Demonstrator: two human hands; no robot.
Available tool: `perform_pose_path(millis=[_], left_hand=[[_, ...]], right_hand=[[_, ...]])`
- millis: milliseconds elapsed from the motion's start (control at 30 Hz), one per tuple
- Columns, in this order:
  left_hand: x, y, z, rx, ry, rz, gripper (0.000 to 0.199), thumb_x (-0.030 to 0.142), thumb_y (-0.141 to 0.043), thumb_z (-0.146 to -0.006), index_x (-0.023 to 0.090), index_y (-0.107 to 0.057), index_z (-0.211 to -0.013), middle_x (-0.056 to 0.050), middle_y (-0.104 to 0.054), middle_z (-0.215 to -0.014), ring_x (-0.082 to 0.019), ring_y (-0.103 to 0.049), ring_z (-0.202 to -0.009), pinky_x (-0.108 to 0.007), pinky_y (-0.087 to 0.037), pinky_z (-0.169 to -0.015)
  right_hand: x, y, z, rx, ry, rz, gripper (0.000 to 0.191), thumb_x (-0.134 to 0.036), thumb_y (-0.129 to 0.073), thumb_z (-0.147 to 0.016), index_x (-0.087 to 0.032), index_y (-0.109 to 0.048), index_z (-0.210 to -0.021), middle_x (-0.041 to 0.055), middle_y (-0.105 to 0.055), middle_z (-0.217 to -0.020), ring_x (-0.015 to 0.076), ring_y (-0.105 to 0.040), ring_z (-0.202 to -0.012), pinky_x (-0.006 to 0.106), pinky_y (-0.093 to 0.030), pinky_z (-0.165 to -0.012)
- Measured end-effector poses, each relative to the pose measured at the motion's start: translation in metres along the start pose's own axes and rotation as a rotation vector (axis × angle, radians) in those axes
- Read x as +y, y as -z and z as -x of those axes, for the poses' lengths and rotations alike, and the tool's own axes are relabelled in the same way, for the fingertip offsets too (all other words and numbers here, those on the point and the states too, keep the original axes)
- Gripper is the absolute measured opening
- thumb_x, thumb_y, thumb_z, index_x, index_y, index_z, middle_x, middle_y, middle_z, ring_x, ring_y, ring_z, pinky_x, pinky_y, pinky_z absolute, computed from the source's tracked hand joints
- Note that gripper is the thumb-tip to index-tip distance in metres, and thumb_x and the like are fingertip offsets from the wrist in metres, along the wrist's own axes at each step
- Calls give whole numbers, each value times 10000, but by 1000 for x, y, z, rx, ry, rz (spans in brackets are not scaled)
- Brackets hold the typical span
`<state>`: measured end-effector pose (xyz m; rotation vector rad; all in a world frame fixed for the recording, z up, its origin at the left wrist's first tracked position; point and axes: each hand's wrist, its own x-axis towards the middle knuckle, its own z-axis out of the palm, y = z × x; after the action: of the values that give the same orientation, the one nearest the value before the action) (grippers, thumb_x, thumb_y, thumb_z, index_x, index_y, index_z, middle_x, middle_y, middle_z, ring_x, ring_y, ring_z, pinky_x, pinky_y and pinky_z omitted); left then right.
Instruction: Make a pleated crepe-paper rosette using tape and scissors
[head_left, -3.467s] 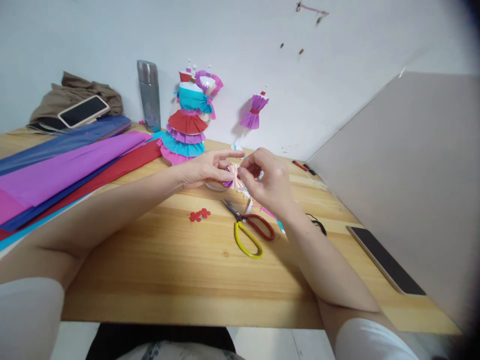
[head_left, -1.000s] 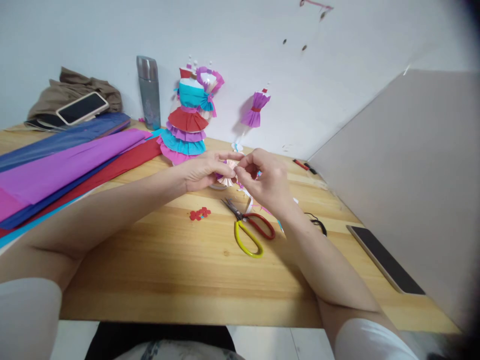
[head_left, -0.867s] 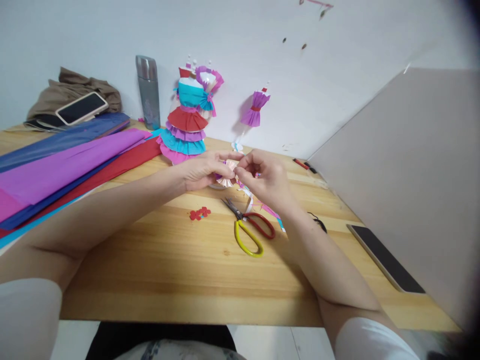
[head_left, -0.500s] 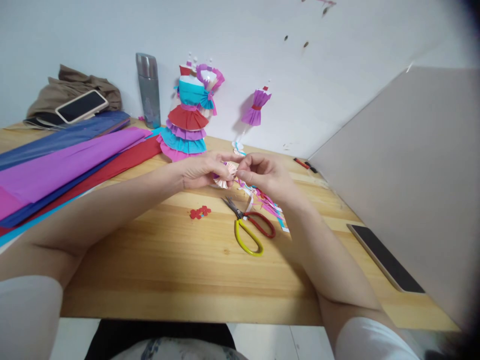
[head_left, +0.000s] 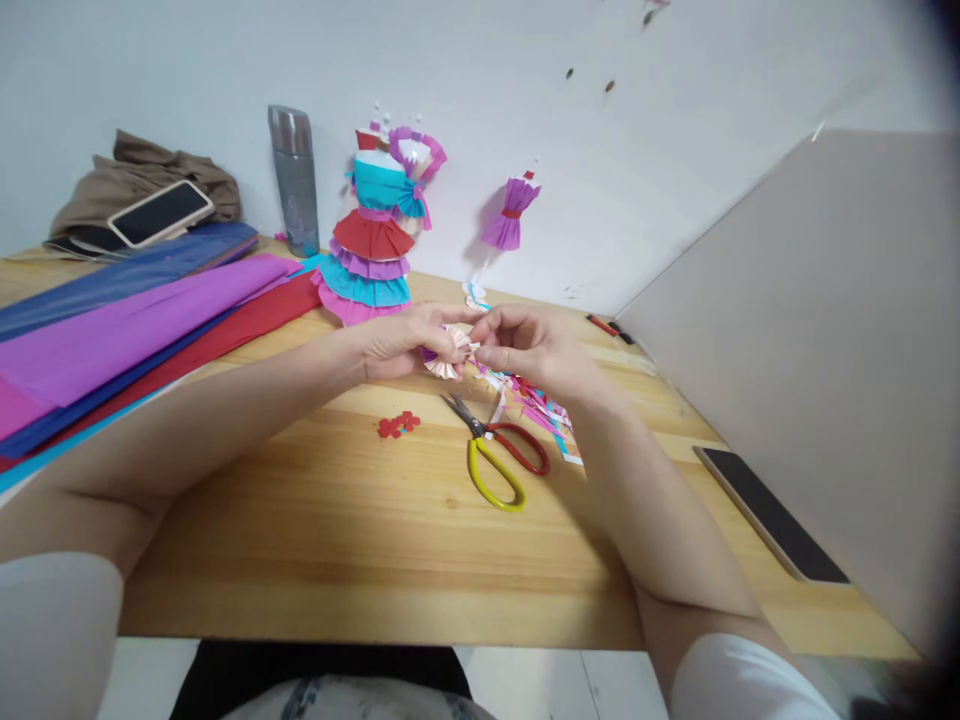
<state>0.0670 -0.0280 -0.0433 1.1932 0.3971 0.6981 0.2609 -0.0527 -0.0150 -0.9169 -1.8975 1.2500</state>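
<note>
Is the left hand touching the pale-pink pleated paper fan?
Touching: the head view shows the left hand holding the pale-pink pleated paper fan, thumb across it.

A small, crisply pleated paper piece (head_left: 442, 367), pale pink with a purple part showing at its left, sits held near the centre of the frame, its folds fanned toward the lower left, its middle partly hidden, and a pale bit showing at its right.

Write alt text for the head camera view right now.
A left hand holds a pale pleated piece, the right hand at its edge, above a wooden table. Scissors, red cutouts and colorful scraps lie below; a ruffled dress form stands behind.
</note>
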Motion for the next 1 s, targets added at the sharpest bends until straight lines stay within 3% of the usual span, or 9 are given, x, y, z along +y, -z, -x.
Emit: perform_pose_path(millis=[367, 667, 800, 1000], left_hand=[[-1, 0, 1, 22, 13, 47, 447, 43, -793, -590, 132, -719, -1022, -16, -695, -758, -123, -638, -686, -267, -553, -689], [-2, 3, 0, 51, 31, 42, 580, 11, -786, -582, 111, -710, -1148, -36, -720, -809, -136, -661, -694, -287, -549, -691], [-2, 3, -1, 77, 41, 77, 581, -12, -798, -603, 117, -709, -1163, -43, -744, -838, -135, -681, -718, -274, -544, -716], [2, 5, 0, 100, 41, 96, 562, 12, -828, -681, 135, -706, -1216, -49, -769, -894, -143, -712, -788, -288, -548, -795]], right_hand=[[3, 14, 3, 24, 69, 23, 452, -542, -947, -657, -205, -685, -806, -42, -603, -638, 104, -560, -582, 265, -455, -564], [1, -1, 1, -24, 52, 56, 373, -521, -885, -691, -230, -653, -723, -9, -673, -669, 159, -653, -656, 320, -534, -648], [1, -2, 3, 50, 91, 113, 308, -436, -838, -723, -227, -614, -695, -26, -617, -632, 132, -576, -604, 294, -477, -597], [3, 6, 1, 279, 155, 122, 248, -357, -805, -709, -224, -599, -671, -50, -508, -565, 98, -416, -514, 278, -359, -516]])
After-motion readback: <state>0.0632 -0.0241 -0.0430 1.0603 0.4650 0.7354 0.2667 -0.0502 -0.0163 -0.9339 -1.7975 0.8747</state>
